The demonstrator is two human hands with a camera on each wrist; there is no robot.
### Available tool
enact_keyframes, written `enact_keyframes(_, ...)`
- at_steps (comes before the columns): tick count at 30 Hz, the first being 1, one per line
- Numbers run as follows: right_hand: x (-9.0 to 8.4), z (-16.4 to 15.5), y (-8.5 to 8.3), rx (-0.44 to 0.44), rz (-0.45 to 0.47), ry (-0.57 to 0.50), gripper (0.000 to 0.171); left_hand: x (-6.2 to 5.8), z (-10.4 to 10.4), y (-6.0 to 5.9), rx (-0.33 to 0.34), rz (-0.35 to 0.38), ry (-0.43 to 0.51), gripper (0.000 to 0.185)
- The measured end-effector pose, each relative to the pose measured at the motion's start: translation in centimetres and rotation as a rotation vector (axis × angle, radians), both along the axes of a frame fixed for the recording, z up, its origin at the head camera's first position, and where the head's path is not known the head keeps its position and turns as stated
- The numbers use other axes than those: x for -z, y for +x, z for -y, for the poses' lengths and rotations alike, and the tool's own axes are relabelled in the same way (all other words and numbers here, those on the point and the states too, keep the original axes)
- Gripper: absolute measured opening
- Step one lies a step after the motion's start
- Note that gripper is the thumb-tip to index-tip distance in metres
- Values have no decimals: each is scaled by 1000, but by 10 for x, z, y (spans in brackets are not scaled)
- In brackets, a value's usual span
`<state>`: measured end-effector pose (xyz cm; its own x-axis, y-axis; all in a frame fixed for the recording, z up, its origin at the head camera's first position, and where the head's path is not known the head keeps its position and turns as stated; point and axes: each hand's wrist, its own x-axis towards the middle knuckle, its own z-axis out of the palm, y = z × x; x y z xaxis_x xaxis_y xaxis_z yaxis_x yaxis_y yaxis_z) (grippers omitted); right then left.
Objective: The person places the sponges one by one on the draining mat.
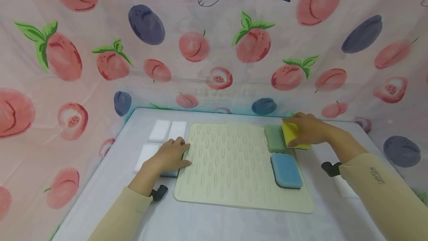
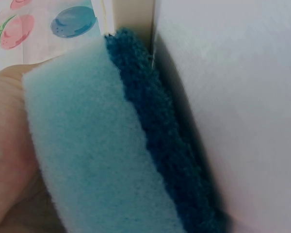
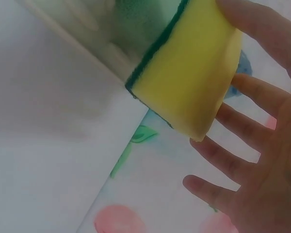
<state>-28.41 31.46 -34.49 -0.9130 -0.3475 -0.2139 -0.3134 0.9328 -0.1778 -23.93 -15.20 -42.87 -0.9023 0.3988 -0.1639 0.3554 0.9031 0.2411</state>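
Observation:
My left hand [image 1: 168, 156] lies at the left edge of a beige ribbed mat [image 1: 230, 166], fingers curled over a light blue sponge [image 1: 168, 174] that is mostly hidden under it. The left wrist view shows this sponge [image 2: 87, 145] against the palm, its dark blue scouring layer [image 2: 155, 136] toward the table. My right hand [image 1: 305, 127] holds a yellow sponge [image 1: 291, 132] tilted up at the mat's far right corner. In the right wrist view the yellow sponge [image 3: 189, 77] has a green layer, with the thumb above it and the fingers [image 3: 242, 126] spread.
A green sponge [image 1: 275, 139] and a blue sponge [image 1: 285, 170] lie on the mat's right side. Three white sponges [image 1: 159, 130] sit left of the mat. Another white block [image 1: 344, 189] lies under my right forearm. Fruit-print cloth walls [image 1: 214, 48] enclose the grey table [image 1: 234, 226].

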Motion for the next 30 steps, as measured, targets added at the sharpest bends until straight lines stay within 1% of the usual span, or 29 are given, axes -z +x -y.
enact_keyframes(6,-1,7,-3,-6,-4,-6,96,1,0,-1,2,-2,5,71)
enact_keyframes(15,1,24,-2,4,-12,-26,95,1,-1,-2,-7,9,-2,70)
enact_keyframes(21,1,31,-3,-15,-25,-33,93,3,-1,-3,-9,9,-7,70)
enact_keyframes(30,1,44,-6,-21,-17,-33,93,2,0,-2,-2,1,-10,70)
